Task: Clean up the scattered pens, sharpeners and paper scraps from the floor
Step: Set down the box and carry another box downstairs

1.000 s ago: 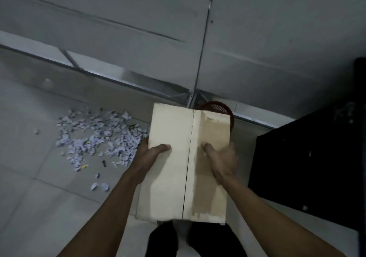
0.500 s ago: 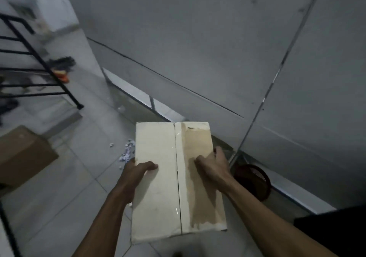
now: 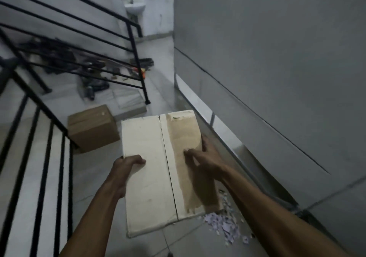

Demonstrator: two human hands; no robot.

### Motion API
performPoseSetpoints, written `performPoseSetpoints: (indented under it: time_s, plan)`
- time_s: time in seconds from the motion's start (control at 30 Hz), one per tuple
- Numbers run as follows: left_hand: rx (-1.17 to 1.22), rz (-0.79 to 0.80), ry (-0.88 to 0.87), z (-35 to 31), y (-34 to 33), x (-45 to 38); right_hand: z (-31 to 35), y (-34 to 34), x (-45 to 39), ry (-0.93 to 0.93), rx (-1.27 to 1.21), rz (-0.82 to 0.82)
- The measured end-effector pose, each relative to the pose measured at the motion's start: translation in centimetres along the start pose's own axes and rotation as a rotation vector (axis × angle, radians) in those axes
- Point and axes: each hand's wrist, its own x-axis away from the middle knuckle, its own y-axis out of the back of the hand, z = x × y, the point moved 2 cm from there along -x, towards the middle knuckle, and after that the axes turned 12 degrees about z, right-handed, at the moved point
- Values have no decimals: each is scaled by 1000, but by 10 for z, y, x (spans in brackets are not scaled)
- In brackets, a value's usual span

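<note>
— What is the person holding over there by the wall?

— A flat piece of cardboard [image 3: 158, 169], pale on one half and brown on the other, with a crease running down its length. The left hand [image 3: 126, 162] is gripping its left edge, thumb curling over the top face. The right hand [image 3: 204, 153] is gripping the right edge, thumb lying on the brown half and fingers wrapping round the side.

— Is it carrying anything?

— Nothing is showing on its top face. It is being held out level above the floor [image 3: 89, 177].

— And the mess?

— A heap of paper scraps [image 3: 223, 223], whitish and pale purple, is lying on the floor tiles just under the near right corner of the cardboard, close to the foot of the grey wall [image 3: 277, 58]. Part of it is hiding behind the sheet. I am not making out any pens or sharpeners in it from here.

— Any containers about?

— A brown cardboard box [image 3: 92, 128] is sitting on the floor beside the black stair railing [image 3: 49, 137], flaps closed, so its contents are not showing. It is standing well apart from the scraps.

— Any writing on it?

— None that I am able to read; there is only a small pale spot on its top. The held cardboard is bearing no print either, just stains.

— And further off?

— Dark tools and cables [image 3: 65, 62] are lying in a clutter behind the railing, too blurred to name, and a white washbasin [image 3: 135, 8] is hanging on the far wall.
</note>
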Motion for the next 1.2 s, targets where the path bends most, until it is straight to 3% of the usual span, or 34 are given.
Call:
performPoseSetpoints:
  time_s: [0.2, 0.57, 1.2]
  plan:
    - [75, -109, -49, -53, 123, -39, 62, -101, -104, 24, 84, 137]
    - [151, -232, -140, -122, 278, -110, 132, -231, -249, 41, 250, 220]
    - [326, -401, -13, -230, 490, -357, 224, -389, -601, -30, 373, 373]
